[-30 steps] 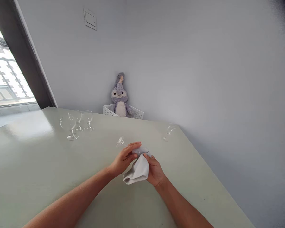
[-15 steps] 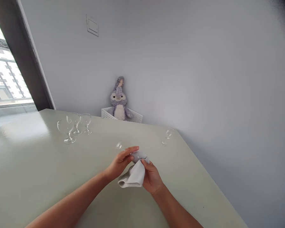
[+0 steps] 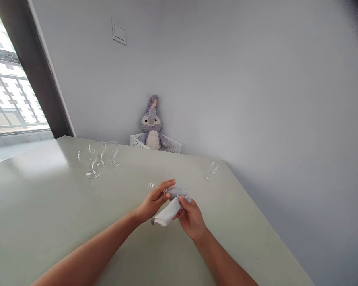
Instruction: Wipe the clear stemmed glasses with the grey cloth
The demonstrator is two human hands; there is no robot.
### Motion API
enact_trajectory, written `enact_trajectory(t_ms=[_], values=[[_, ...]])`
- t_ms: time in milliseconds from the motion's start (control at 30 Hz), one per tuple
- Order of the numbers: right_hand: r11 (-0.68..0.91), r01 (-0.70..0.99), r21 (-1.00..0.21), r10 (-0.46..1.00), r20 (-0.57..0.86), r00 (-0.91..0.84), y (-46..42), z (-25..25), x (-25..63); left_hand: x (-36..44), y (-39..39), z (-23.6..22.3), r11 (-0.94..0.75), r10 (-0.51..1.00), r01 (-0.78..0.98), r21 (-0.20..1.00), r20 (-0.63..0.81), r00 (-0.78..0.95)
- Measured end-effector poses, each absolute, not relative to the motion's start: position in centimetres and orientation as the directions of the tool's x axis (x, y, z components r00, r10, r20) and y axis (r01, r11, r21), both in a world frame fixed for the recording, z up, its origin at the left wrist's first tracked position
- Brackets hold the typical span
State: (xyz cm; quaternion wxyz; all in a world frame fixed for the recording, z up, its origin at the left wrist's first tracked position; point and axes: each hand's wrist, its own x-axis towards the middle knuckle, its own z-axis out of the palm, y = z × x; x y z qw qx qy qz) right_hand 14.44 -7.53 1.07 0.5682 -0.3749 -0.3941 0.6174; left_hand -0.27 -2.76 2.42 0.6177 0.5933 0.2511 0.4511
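Observation:
My left hand (image 3: 155,200) pinches a clear stemmed glass (image 3: 175,192) that lies tilted above the pale table (image 3: 47,206), its foot (image 3: 150,184) pointing left. My right hand (image 3: 190,216) grips a white cloth (image 3: 168,212) pressed against the glass bowl. Both hands are closed and meet over the middle of the table.
Three stemmed glasses (image 3: 91,163) stand at the far left of the table. A single small glass (image 3: 212,170) stands near the far right edge. A grey plush toy (image 3: 151,124) sits in a white perforated basket (image 3: 173,146) against the wall. A window is at the left.
The cloth has bunched up and swung lower under the glass as my right hand shifted its grip. The glass has turned a little in my left hand.

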Motion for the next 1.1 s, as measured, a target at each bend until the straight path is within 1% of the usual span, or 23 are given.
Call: enact_trajectory(t_ms=[67,133,167,233,300,367,400,433,467,500,567,600,633,667,700,733,800,867,900,933,967,1033,1100], values=[[-0.119,-0.573,-0.811,0.993,-0.098,-0.067,-7.3,1.1,14.3,-0.3,-2.9,2.4,-0.181,0.818,-0.245,0.952,0.284,0.5],[-0.149,-0.607,-0.78,0.989,-0.116,-0.092,-7.3,1.1,14.3,-0.2,-2.8,2.2,-0.169,0.82,-0.218,0.961,0.26,0.51],[-0.147,-0.583,-0.799,0.989,-0.102,-0.11,-7.4,1.1,14.3,-0.2,-2.7,2.1,-0.145,0.834,-0.216,0.966,0.237,0.499],[-0.094,-0.449,-0.889,0.99,-0.037,-0.134,-7.8,1.0,14.2,-0.1,-2.6,1.9,-0.073,0.865,-0.244,0.967,0.184,0.468],[0.022,-0.229,-0.973,0.99,0.053,-0.132,-8.2,0.9,14.1,-0.1,-2.5,1.8,0.013,0.88,-0.249,0.969,0.107,0.462],[0.119,-0.047,-0.992,0.984,0.124,-0.124,-8.5,0.9,14.0,-0.1,-2.5,1.9,0.068,0.876,-0.196,0.978,0.035,0.481],[0.133,-0.018,-0.991,0.984,0.134,-0.122,-8.6,1.0,13.9,-0.1,-2.5,2.0,0.068,0.875,-0.173,0.983,0.025,0.484],[0.122,-0.041,-0.992,0.986,0.126,-0.113,-8.5,1.0,13.9,-0.1,-2.6,2.2,0.052,0.874,-0.166,0.985,0.036,0.485],[0.086,-0.114,-0.99,0.99,0.098,-0.103,-8.4,1.1,13.9,-0.2,-2.7,2.2,0.024,0.87,-0.17,0.985,0.063,0.488],[0.032,-0.225,-0.974,0.994,0.053,-0.09,-8.2,1.2,14.0,-0.2,-2.8,2.3,-0.006,0.86,-0.18,0.984,0.097,0.5],[-0.082,-0.467,-0.881,0.996,-0.052,-0.076,-7.7,1.2,14.2,-0.3,-2.8,2.2,-0.061,0.819,-0.198,0.978,0.163,0.55],[-0.121,-0.557,-0.821,0.992,-0.092,-0.08,-7.4,1.2,14.4,-0.4,-2.7,2.1,-0.082,0.798,-0.197,0.977,0.182,0.575],[-0.151,-0.61,-0.778,0.988,-0.116,-0.098,-7.2,1.2,14.5,-0.4,-2.6,1.9,-0.095,0.787,-0.19,0.977,0.19,0.587],[-0.169,-0.622,-0.765,0.985,-0.119,-0.121,-7.1,1.1,14.6,-0.4,-2.5,1.7,-0.101,0.79,-0.183,0.978,0.191,0.582],[-0.166,-0.593,-0.788,0.985,-0.103,-0.14,-7.1,1.0,14.6,-0.4,-2.3,1.6,-0.101,0.807,-0.177,0.979,0.184,0.56],[-0.143,-0.528,-0.837,0.986,-0.072,-0.153,-7.2,0.9,14.6,-0.4,-2.1,1.4,-0.088,0.83,-0.17,0.982,0.166,0.533],[-0.034,-0.32,-0.947,0.989,0.014,-0.146,-7.5,0.7,14.4,-0.3,-1.9,1.1,-0.034,0.859,-0.142,0.989,0.102,0.501],[0.081,-0.122,-0.989,0.989,0.095,-0.114,-7.7,0.6,14.2,-0.2,-2.0,1.0,0.007,0.865,-0.099,0.995,0.043,0.499],[0.106,-0.073,-0.992,0.988,0.113,-0.102,-7.7,0.6,14.2,-0.1,-2.1,0.9,0.015,0.866,-0.08,0.997,0.027,0.499],[0.104,-0.07,-0.992,0.99,0.11,-0.088,-7.6,0.6,14.2,0.0,-2.2,0.9,0.011,0.869,-0.071,0.997,0.026,0.495],[0.076,-0.114,-0.991,0.994,0.084,-0.071,-7.4,0.7,14.4,0.1,-2.3,0.9,-0.004,0.871,-0.073,0.997,0.04,0.489],[-0.021,-0.288,-0.957,0.999,-0.007,-0.051,-7.0,1.0,14.7,0.2,-2.6,1.0,-0.048,0.865,-0.099,0.994,0.091,0.494],[-0.097,-0.451,-0.887,0.995,-0.075,-0.068,-6.7,1.2,15.0,0.3,-2.6,1.2,-0.107,0.857,-0.12,0.987,0.153,0.491]])
